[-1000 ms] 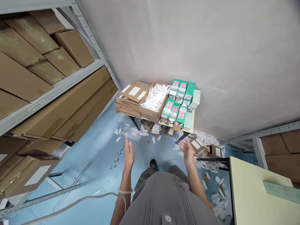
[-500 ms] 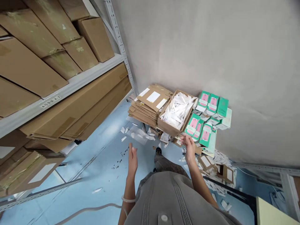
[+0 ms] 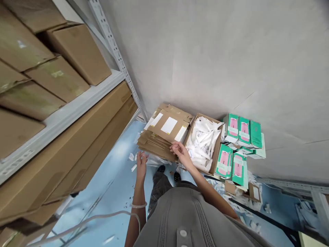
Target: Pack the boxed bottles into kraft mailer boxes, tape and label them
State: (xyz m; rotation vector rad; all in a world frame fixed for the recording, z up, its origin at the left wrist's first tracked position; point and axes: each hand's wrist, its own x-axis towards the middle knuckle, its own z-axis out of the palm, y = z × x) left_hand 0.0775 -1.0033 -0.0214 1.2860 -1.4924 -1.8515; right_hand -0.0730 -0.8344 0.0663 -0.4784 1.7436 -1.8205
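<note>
The right hand (image 3: 182,154) lies on the near edge of a stack of flat brown cardboard mailers (image 3: 163,132). Its fingers (image 3: 174,146) are open and do not grip. The left hand (image 3: 142,164) is open too, just at the stack's left corner. To the right, a brown box (image 3: 217,151) full of white paper slips (image 3: 202,145) sits beside green boxes (image 3: 244,132).

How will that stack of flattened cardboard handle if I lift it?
The stack of flattened cardboard is probably light for its size, as each layer looks thin. Its layers sit loose and offset, so they may well slide apart. Together they should feel fairly stiff, though single sheets could flex.
</note>
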